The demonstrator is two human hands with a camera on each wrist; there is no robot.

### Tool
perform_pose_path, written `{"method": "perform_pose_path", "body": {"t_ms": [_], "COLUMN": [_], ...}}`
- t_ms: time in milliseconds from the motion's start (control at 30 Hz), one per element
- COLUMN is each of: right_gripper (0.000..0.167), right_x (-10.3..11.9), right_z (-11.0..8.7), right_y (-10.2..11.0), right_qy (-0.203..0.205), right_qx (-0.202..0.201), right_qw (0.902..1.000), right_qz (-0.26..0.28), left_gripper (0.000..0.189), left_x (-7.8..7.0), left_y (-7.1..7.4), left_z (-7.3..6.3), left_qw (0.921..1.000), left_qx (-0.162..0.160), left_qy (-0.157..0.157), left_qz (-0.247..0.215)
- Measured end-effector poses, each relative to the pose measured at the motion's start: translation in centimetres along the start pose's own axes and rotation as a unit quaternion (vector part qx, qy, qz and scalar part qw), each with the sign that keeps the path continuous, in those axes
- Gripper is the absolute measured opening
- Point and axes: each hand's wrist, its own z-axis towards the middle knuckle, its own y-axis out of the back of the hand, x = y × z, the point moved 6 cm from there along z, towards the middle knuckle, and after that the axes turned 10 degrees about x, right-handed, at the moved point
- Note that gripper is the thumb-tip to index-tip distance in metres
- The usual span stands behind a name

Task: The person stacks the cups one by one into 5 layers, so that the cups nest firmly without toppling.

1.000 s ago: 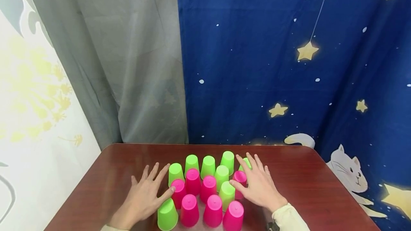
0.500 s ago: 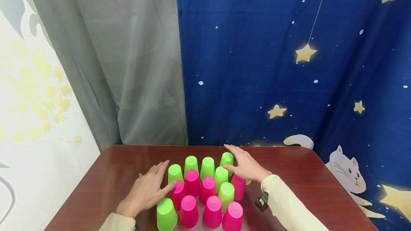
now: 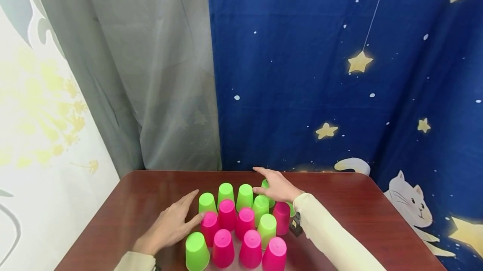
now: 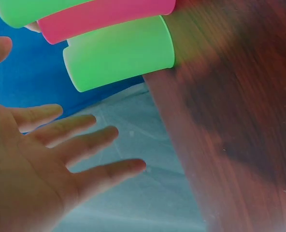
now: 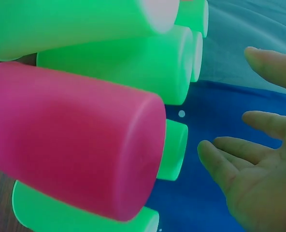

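Observation:
Several green and pink plastic cups stand upside down in uneven rows on the table. My left hand (image 3: 166, 227) is at the left of the group, fingers extended, its thumb near a pink cup (image 3: 209, 225) and its fingertips beside a green cup (image 3: 206, 202). In the left wrist view, the left palm (image 4: 32, 169) holds nothing. Above the back right cups is my right hand (image 3: 278, 186), partly hiding a green cup (image 3: 266, 184). The right wrist view shows the right fingers (image 5: 215, 162) relaxed and apart from the large pink cup (image 5: 75, 135).
The cups stand on a reddish-brown wooden table (image 3: 347, 216). Behind its far edge hang a grey curtain (image 3: 170, 95) and a blue star-patterned curtain (image 3: 286, 74). A front green cup (image 3: 197, 252) and several pink cups are nearest the person. A dark device (image 3: 296, 224) sits at the right wrist.
My right hand has moved left and farther back, from the right side of the cups to above the back right ones. The left hand's spread fingers have come together. The cups stay in place.

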Motion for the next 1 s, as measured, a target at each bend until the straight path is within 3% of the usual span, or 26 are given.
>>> {"method": "perform_pose_path", "body": {"t_ms": [333,600,833,1000], "right_gripper": [0.065,0.059,0.057,0.051], "right_x": [1.2,1.8,1.6,1.5], "right_z": [1.4,2.1,2.9,3.1], "right_y": [-1.0,-1.8,-2.7,-2.9], "right_qy": [0.024,0.044,0.039,0.023], "right_qx": [0.022,0.039,0.047,0.049], "right_qw": [0.9994,0.9975,0.9967,0.9974], "right_qz": [-0.015,-0.037,-0.054,-0.048], "left_gripper": [0.081,0.078,0.076,0.078], "left_x": [0.6,0.3,0.4,1.0], "left_y": [-0.4,-0.4,-0.7,-1.0], "left_z": [-0.4,-0.7,-0.9,-1.0], "left_qw": [0.9997,0.9984,0.9981,0.9987], "left_qx": [-0.004,-0.022,-0.033,-0.031], "left_qy": [-0.025,-0.044,-0.044,-0.027], "left_qz": [0.001,0.028,0.030,0.030]}}
